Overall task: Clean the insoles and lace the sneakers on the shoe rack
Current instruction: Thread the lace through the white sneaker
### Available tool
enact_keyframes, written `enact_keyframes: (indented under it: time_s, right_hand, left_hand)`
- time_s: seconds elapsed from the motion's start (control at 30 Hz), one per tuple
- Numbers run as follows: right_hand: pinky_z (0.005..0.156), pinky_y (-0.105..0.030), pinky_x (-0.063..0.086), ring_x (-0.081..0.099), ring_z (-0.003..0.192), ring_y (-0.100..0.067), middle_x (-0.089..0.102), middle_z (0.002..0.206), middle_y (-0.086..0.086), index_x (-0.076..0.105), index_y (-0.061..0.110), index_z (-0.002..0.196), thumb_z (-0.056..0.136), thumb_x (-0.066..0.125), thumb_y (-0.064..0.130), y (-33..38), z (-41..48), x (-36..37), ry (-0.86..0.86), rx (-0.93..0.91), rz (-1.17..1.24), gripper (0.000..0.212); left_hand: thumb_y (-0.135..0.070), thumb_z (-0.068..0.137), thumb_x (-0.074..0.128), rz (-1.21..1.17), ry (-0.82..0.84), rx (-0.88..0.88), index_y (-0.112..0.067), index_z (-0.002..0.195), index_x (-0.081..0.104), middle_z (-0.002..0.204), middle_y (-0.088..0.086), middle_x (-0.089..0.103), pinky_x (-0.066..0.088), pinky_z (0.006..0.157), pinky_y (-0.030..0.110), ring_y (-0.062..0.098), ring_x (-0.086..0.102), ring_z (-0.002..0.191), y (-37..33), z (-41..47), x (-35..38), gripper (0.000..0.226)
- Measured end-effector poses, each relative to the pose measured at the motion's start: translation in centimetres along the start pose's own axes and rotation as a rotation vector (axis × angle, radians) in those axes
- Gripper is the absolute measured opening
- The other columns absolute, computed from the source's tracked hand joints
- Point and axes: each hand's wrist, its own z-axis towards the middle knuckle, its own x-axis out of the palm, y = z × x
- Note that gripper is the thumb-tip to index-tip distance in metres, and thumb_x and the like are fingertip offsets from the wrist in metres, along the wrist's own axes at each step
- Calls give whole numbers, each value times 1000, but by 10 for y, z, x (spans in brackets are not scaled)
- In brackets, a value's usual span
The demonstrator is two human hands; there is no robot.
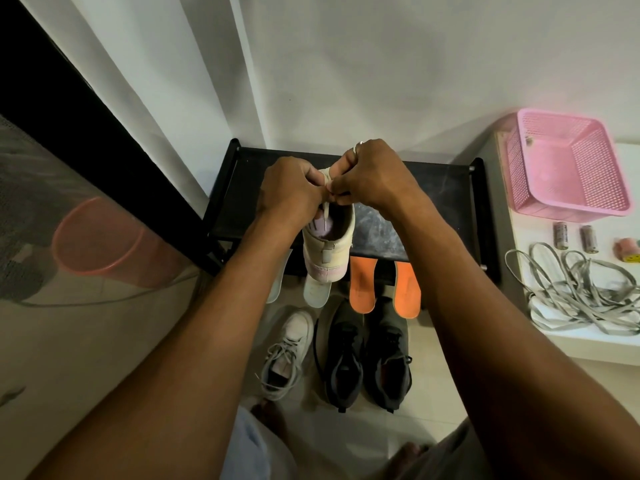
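A cream and pink sneaker [327,252] stands on the black shoe rack [433,188] with its heel toward me. My left hand [289,188] grips its top left side. My right hand [372,180] pinches a pale lace [326,211] at the shoe's opening, and the lace end hangs down inside. Two pale insoles [317,294] and two orange insoles [362,287] lean against the rack's front. The matching laced pale sneaker [287,355] and a pair of dark sneakers [367,358] sit on the floor below.
A white side table [540,344] at the right holds a pink basket [564,168], a heap of grey laces [585,296], two small metal cylinders [575,235] and a small pink item. An orange bucket [100,237] shows behind a glass panel at the left. My bare feet are near the bottom edge.
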Motion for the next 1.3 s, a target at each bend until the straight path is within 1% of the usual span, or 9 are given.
enact_keyframes:
  time_s: [0.1,0.17,0.37,0.53,0.77,0.87,1.07,1.17,1.3]
  right_hand:
    - [77,-38,64,76,73,-22,76,82,-15,74,0,89,81,76,-4,-1,-2,1,70,57,-29,10]
    - [75,-36,64,76,73,-23,76,82,-16,74,-2,90,82,75,-5,-4,-3,5,99,83,-67,9]
    - [74,-43,63,74,72,-26,74,79,-14,73,3,91,87,69,7,-28,3,33,-9,89,-323,7]
    - [76,-38,58,67,85,-28,69,98,-11,69,8,108,87,73,17,-24,-5,36,-71,45,-534,23]
    - [83,-44,59,67,83,-24,69,91,-4,69,12,99,72,88,29,-15,-8,7,29,116,-547,37]
    - [80,-42,60,67,77,-20,71,86,-4,71,11,91,76,85,33,-16,-7,-7,-20,90,-490,31]
    - [73,-34,61,74,76,-27,74,95,-12,71,6,111,93,65,26,-16,-9,-4,37,85,-327,27]
    - [63,-33,60,72,72,-25,74,93,-12,72,5,104,90,65,22,-21,-1,0,-14,136,-271,23]
    - [78,-46,63,74,85,-30,75,92,-14,75,5,99,86,72,21,-29,6,-2,-48,130,-224,20]
  left_hand:
    - [-19,85,80,63,93,-60,-20,88,75,75,-1,72,63,72,34,8,70,59,1,-1,0,6]
    - [-19,87,78,102,146,-104,-17,90,76,69,0,71,61,65,29,4,65,44,3,-2,3,4]
    - [-19,94,67,143,250,-214,-12,103,73,73,5,73,45,36,19,12,69,48,10,-3,15,13]
    - [-25,90,71,267,234,-190,-8,123,63,105,10,67,41,57,28,22,62,81,8,0,17,37]
    - [-42,85,76,328,175,-207,-14,97,59,90,5,58,31,47,27,17,51,64,13,8,3,34]
    - [-48,83,77,354,116,-227,-11,90,52,88,4,56,28,47,28,20,52,73,20,11,-4,45]
    - [-39,82,81,200,98,-262,-15,99,72,85,8,72,63,69,38,25,72,72,31,15,3,31]
    - [-28,86,79,182,91,-234,-15,105,72,90,8,73,63,74,42,26,74,75,33,16,8,25]
    - [-34,84,80,202,30,-201,-17,98,71,88,8,73,63,72,41,26,73,76,33,19,13,24]
